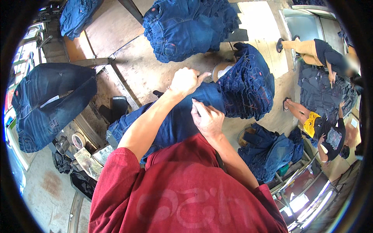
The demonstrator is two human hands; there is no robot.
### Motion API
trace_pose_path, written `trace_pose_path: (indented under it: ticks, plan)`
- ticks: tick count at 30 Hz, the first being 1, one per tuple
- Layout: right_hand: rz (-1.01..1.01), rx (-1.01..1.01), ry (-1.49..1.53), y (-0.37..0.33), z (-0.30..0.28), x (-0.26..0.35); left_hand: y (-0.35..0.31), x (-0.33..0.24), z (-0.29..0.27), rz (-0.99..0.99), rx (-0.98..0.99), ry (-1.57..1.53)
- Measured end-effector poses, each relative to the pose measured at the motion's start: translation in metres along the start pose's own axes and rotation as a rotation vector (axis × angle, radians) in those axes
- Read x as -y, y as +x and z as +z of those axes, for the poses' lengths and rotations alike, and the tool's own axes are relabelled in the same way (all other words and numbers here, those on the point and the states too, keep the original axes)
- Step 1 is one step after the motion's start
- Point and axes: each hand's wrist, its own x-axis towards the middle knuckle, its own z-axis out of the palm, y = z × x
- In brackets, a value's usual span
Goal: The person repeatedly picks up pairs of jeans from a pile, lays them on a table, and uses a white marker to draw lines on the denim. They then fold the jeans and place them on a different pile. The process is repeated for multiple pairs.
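Blue denim jeans (175, 122) lie across in front of me, running from the lower left toward a bunched denim stack (248, 87) on the right. My left hand (188, 81) is over the far edge of the jeans, its fingers curled in and its thumb stretched to the right. Whatever those fingers may hold is hidden. Closer to me, my right hand (208, 118) is closed over the same jeans, index finger and thumb pressed near each other. A small dark spot shows between them, too unclear to name. Loose threads hang along the stack's edges.
A tall denim pile (186, 29) stands on the far side. More jeans hang at the left (54, 105), and a crumpled denim heap (268, 151) sits at the right. Two people (307, 50) work by a dark garment pile (324, 91). A tape roll (79, 140) rests at lower left.
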Motion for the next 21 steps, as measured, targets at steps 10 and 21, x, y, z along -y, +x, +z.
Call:
trace_pose_path:
  ticks: [10, 21]
  plan:
    - [0.088, 0.07, -0.027, -0.027, -0.033, 0.012, 0.002, -0.001, 0.001, -0.092, 0.075, -0.042]
    - [0.022, 0.06, -0.066, -0.009, -0.007, 0.002, 0.0, -0.001, 0.003, -0.013, -0.024, 0.009]
